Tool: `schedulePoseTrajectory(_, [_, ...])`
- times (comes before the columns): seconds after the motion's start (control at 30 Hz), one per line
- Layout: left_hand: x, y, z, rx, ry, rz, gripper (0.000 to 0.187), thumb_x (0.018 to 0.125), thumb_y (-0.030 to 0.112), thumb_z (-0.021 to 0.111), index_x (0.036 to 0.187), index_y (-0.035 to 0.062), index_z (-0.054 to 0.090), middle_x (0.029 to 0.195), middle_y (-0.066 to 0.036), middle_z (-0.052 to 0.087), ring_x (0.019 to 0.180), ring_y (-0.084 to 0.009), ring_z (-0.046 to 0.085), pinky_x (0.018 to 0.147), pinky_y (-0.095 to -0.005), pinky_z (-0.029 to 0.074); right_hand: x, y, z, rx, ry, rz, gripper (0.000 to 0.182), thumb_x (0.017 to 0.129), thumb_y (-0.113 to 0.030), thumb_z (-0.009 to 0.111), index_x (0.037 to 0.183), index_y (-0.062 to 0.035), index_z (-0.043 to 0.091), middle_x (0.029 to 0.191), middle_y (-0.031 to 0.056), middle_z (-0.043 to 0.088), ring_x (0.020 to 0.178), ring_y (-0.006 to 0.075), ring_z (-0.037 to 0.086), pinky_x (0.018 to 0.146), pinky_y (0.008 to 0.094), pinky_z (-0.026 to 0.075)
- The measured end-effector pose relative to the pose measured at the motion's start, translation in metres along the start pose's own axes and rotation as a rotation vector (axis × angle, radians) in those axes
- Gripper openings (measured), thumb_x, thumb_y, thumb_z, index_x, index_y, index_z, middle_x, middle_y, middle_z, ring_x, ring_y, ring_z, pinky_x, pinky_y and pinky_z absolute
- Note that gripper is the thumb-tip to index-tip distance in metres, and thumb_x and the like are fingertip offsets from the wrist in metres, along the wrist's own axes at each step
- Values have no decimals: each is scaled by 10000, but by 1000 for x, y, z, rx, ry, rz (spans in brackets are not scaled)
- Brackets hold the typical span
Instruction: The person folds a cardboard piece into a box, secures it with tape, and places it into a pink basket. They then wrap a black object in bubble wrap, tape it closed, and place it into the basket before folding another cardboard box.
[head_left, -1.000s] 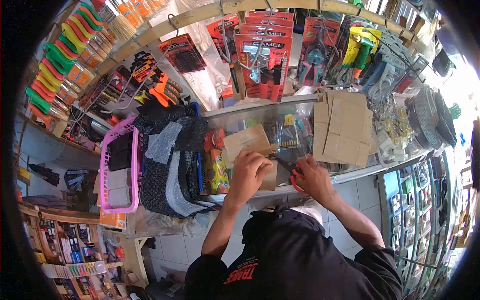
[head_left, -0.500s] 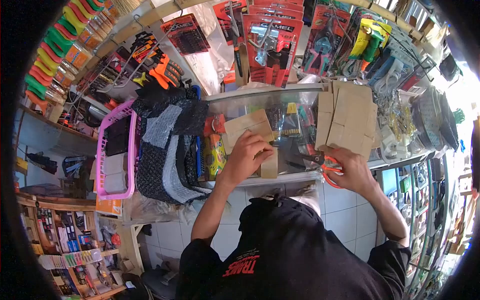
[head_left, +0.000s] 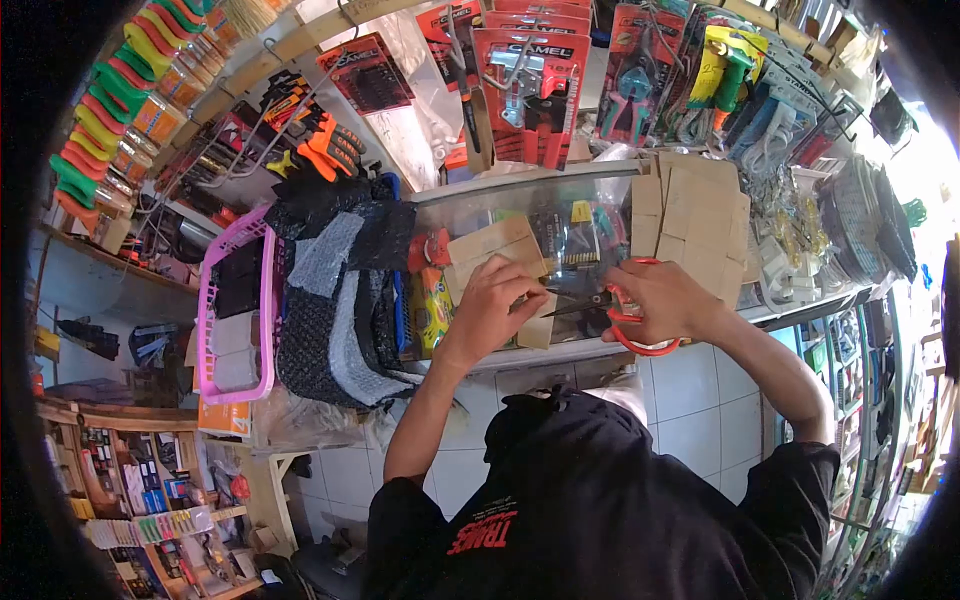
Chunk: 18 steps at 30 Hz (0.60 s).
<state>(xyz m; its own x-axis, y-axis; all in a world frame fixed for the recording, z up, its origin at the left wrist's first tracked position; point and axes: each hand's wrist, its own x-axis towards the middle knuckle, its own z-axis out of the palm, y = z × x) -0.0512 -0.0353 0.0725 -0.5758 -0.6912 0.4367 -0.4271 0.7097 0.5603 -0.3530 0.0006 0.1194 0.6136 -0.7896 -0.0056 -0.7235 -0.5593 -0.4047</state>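
Observation:
My right hand (head_left: 665, 300) grips red-handled scissors (head_left: 640, 346) over the glass counter (head_left: 590, 190). Their dark blades are spread and point left, with the tips close to my left hand (head_left: 497, 308). The thumb and forefinger of my left hand are pinched together above a cardboard piece (head_left: 500, 245); what lies between them is too small to make out. A smaller cardboard piece (head_left: 537, 325) lies just below those fingertips. Flattened cardboard (head_left: 700, 225) rests on the counter behind my right hand.
Left of my hands stand a pink basket (head_left: 265, 340) and folded bubble wrap (head_left: 310, 330). Packaged tools (head_left: 530, 95) hang on hooks beyond the counter. Shelves with goods (head_left: 150, 470) stand at the lower left. Wire rolls (head_left: 860, 220) sit at the right.
My right hand has moved left with the scissors, away from the flattened cardboard, and their blades are now beside my left hand. My left hand has hardly moved.

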Motion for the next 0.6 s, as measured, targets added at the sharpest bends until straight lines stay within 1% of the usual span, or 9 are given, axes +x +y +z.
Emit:
schedulePoseTrajectory(0.17, [0, -1, -1, 19, 8, 6, 142, 837, 136, 842, 913, 43, 767, 930, -72, 698, 1010, -295, 610, 910, -430, 493, 14, 0, 5, 21, -29, 11, 641, 812, -504, 863, 1196, -47, 630, 1071, 187, 702, 1019, 416, 690, 859, 488, 555])
schedulePoseTrajectory(0.27, [-1, -3, 1, 22, 32, 14, 142, 827, 150, 847, 900, 61, 763, 917, -36, 705, 997, -283, 615, 916, -423, 481, 21, 3, 5, 36, -43, 6, 641, 813, -519, 861, 1188, -47, 644, 1077, 186, 711, 1030, 417, 693, 866, 490, 557])
schedulePoseTrajectory(0.43, [-1, -4, 3, 17, 47, 16, 133, 825, 134, 843, 901, 60, 762, 922, -35, 708, 994, -278, 613, 916, -420, 482, 27, 2, 4, 35, -66, 7, 653, 815, -536, 859, 1199, -47, 659, 1071, 177, 724, 1025, 416, 702, 867, 498, 562])
schedulePoseTrajectory(0.6, [-1, -6, 5, 28, 52, 21, 128, 823, 124, 841, 897, 59, 759, 925, -34, 712, 992, -278, 613, 917, -421, 484, 29, 6, 9, 49, -60, 12, 644, 812, -540, 861, 1187, -48, 681, 1093, 174, 736, 1034, 406, 712, 861, 487, 569])
